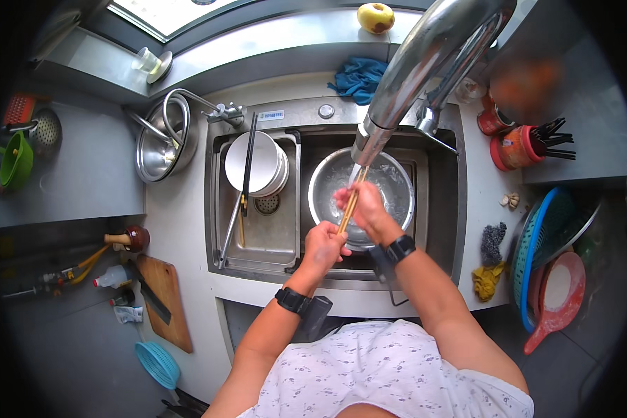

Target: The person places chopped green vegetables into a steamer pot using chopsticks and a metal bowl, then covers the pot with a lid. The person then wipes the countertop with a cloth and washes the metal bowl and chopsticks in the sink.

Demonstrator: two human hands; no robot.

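My left hand (325, 245) grips the near end of a pair of wooden chopsticks (349, 209) over the right sink basin. Around their upper part closes my right hand (367, 206), under the spout of a chrome faucet (379, 130). Water runs from the spout onto the chopsticks. Below both hands a steel bowl (316, 204) holds water. In the left basin stands a stack of white bowls or plates (248, 162), with black chopsticks (250, 167) lying across it. A metal rod-like utensil (231, 230) leans beside the stack.
A blue cloth (359, 78) lies behind the sink. Nested steel bowls (162, 149) stand at the left. A cutting board (167, 303) with a knife (154, 300) is at the lower left. On the right are a red utensil holder (512, 149), a scouring pad (494, 244), a yellow cloth (487, 281) and colanders (525, 261).
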